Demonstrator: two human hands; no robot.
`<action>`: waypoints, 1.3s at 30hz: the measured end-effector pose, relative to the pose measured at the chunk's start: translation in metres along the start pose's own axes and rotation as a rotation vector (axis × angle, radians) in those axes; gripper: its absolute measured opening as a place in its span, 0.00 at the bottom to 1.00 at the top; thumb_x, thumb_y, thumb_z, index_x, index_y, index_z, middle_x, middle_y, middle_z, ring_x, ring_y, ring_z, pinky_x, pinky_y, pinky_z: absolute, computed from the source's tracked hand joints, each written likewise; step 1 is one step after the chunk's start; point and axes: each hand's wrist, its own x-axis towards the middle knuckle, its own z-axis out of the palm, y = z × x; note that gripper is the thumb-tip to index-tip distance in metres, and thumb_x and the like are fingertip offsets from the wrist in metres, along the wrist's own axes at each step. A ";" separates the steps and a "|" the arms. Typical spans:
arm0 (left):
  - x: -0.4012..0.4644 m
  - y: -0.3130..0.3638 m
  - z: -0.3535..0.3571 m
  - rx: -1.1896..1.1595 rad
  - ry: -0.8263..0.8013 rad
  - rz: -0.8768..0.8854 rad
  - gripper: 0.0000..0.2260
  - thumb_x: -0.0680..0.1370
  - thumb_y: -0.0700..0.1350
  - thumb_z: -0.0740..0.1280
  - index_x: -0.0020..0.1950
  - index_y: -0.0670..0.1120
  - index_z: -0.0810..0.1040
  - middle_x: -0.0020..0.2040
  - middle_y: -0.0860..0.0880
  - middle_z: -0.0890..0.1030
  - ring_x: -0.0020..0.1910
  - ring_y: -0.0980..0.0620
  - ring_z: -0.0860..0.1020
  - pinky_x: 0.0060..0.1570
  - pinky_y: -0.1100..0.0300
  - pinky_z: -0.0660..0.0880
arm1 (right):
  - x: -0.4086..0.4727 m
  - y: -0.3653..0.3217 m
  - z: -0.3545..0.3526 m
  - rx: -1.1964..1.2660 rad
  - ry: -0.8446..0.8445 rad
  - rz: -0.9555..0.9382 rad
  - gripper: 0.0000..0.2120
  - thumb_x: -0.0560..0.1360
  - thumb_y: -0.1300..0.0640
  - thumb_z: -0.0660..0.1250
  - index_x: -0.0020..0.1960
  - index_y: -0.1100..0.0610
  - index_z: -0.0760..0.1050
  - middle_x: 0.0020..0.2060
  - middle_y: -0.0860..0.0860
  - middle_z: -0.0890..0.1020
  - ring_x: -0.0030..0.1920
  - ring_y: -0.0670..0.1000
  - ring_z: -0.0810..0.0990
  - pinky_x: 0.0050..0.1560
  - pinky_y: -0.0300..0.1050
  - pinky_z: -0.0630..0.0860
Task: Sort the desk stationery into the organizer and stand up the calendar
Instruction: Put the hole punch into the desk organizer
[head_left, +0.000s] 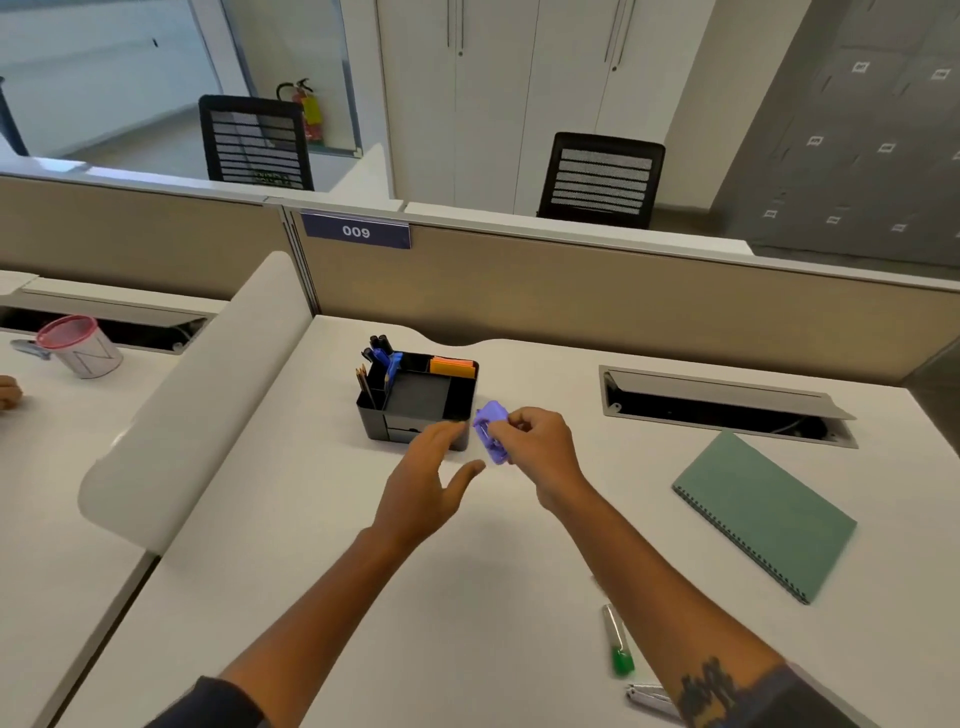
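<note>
On the white desk (322, 545), bare surface is seen between the forearms and along the left side up to the curved side divider (208, 395); the back edge is closed off by a beige partition (623, 296). A cable hatch (722, 405) is set in the desk at right, its flap raised. A green spiral notebook (763, 514), possibly the calendar, is laid flat near the right edge, well apart from everything else. A black organizer (415, 400) is placed near the middle back; pens, pencils and orange sticky notes (452, 367) are held in its rear compartments, and the big middle tray looks bare. The left hand (421, 488) is stretched out with fingers straight and spread, the fingertips at the organizer's front wall; contact cannot be confirmed. The right hand (535, 447) is curled, and a purple stapler (491, 431) is pinched in it just beside the organizer's right front corner, off the desk. A green-capped marker (617, 644) is lying near the front edge, blurred. A silver item (649, 696) beside it is partly hidden by the right forearm and cannot be made out.
</note>
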 end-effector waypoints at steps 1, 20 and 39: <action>0.006 -0.014 0.000 0.055 -0.029 -0.060 0.29 0.80 0.54 0.73 0.78 0.46 0.72 0.76 0.47 0.75 0.74 0.48 0.74 0.68 0.60 0.73 | 0.011 -0.003 0.003 -0.025 -0.002 -0.006 0.06 0.76 0.55 0.73 0.43 0.57 0.82 0.37 0.52 0.82 0.39 0.51 0.81 0.38 0.43 0.79; 0.064 -0.096 0.013 0.557 -0.475 -0.249 0.42 0.83 0.53 0.68 0.86 0.45 0.44 0.86 0.44 0.44 0.86 0.43 0.44 0.82 0.49 0.44 | 0.126 -0.037 0.055 -0.398 -0.235 0.108 0.10 0.69 0.55 0.75 0.39 0.62 0.80 0.31 0.54 0.80 0.28 0.49 0.77 0.27 0.38 0.71; 0.058 -0.108 0.024 0.512 -0.388 -0.224 0.41 0.83 0.52 0.69 0.86 0.44 0.46 0.86 0.43 0.47 0.86 0.43 0.46 0.81 0.50 0.44 | 0.155 -0.031 0.089 -0.535 -0.343 0.262 0.09 0.69 0.55 0.74 0.38 0.58 0.76 0.29 0.54 0.75 0.22 0.47 0.69 0.24 0.35 0.65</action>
